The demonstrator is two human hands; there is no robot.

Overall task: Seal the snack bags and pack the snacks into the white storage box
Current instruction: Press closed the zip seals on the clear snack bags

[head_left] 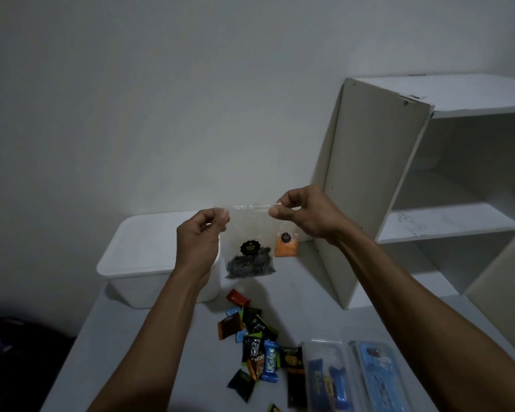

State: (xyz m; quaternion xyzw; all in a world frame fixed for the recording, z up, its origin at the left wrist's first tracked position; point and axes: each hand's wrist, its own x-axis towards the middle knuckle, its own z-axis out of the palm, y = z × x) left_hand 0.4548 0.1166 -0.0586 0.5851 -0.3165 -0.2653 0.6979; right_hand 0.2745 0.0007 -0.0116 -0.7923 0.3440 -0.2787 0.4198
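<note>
Against the bare white wall, you hold a clear snack bag [249, 248] of dark sweets above the table [137, 337], your left hand [201, 239] and right hand [304, 215] pinching its top corners. Behind it sits the lidded white storage box [149, 257].

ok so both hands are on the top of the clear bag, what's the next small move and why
Probably slide the pinch along the top strip to press it shut. The left hand and right hand each pinch a top corner of the clear bag, held up with the dark snacks hanging at its bottom. It likely needs sealing before going in the white box.
</note>
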